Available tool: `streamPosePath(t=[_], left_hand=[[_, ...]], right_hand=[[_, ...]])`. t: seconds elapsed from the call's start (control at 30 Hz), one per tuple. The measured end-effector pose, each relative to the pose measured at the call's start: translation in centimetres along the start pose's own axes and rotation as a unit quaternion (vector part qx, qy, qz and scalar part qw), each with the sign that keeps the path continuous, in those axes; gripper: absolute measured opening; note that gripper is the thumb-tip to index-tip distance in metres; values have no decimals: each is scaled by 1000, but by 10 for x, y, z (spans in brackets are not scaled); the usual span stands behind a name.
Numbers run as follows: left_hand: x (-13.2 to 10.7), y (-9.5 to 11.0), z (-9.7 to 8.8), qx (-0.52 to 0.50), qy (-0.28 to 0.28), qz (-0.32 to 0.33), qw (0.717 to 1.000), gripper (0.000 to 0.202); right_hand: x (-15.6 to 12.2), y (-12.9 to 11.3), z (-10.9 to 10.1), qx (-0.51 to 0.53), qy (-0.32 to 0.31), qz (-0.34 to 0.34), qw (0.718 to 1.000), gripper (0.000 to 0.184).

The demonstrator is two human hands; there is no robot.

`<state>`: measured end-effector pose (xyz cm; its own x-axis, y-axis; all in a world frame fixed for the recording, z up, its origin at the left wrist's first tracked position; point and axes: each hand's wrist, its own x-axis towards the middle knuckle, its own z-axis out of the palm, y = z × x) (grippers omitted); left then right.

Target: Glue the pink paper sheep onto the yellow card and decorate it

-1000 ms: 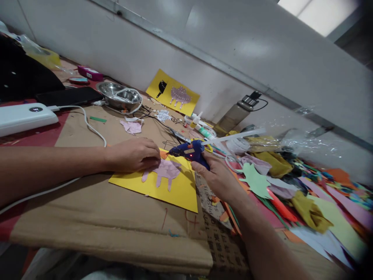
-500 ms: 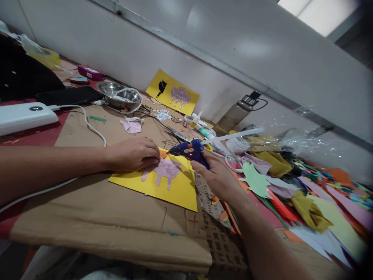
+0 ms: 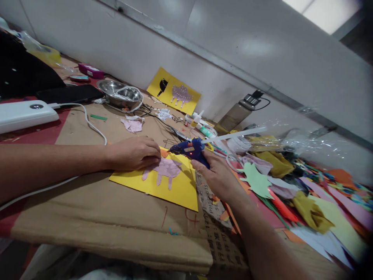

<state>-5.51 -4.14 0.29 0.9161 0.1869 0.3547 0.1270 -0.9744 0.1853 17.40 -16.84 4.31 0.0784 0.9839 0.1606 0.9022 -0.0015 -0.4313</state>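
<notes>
A blue hot glue gun (image 3: 188, 150) with a clear glue stick (image 3: 233, 135) jutting from its back is gripped by my right hand (image 3: 215, 171). Its nozzle meets or hovers just over a small orange piece (image 3: 164, 153); which of the two I cannot tell. My left hand (image 3: 141, 152) has its fingers curled together at that orange piece, and the fingertips are partly hidden. Below them lies a yellow card (image 3: 180, 195) bearing a pink felt-like animal shape (image 3: 166, 170) with legs. The card rests on brown cardboard (image 3: 116, 210).
Against the wall leans a second yellow card (image 3: 167, 99) with pink and black shapes. A steel bowl (image 3: 101, 87), a white power bank (image 3: 23, 116) and a bottle (image 3: 236, 111) stand around. Coloured paper and felt scraps, including a green cutout (image 3: 255, 181), crowd the right side.
Both hands and the glue gun stay nearly where they were. The whole view has shifted very slightly.
</notes>
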Motion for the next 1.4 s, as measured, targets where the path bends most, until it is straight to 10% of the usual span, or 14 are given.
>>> streamPosePath(t=[1.4], left_hand=[[1,-2,1,2,8,4,1000,25]], right_hand=[[-3,1,-7,-29,-2,28,999,42]])
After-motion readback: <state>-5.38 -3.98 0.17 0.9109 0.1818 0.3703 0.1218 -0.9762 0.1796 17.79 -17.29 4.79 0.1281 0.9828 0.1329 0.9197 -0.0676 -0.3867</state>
